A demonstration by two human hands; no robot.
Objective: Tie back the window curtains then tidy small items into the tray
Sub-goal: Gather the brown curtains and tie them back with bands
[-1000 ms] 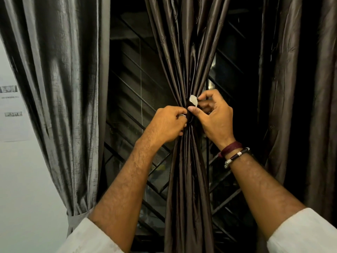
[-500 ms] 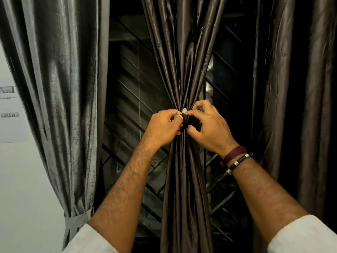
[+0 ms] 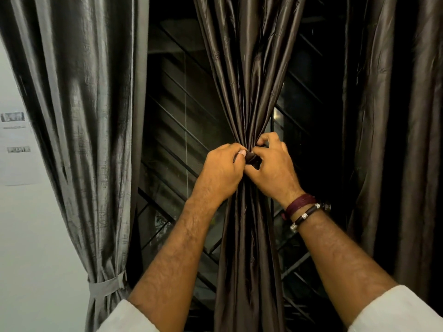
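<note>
White tab gone; hands [image 3: 249, 164] pinch tieback [image 3: 253, 159].

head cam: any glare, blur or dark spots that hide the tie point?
Head view: sharp, no motion blur on either hand; sheen streaks on the left curtain and middle curtain; the right curtain and window sink into shadow; the dark tie strap barely separates from the fabric; wide-angle bowing at the edges.
</note>
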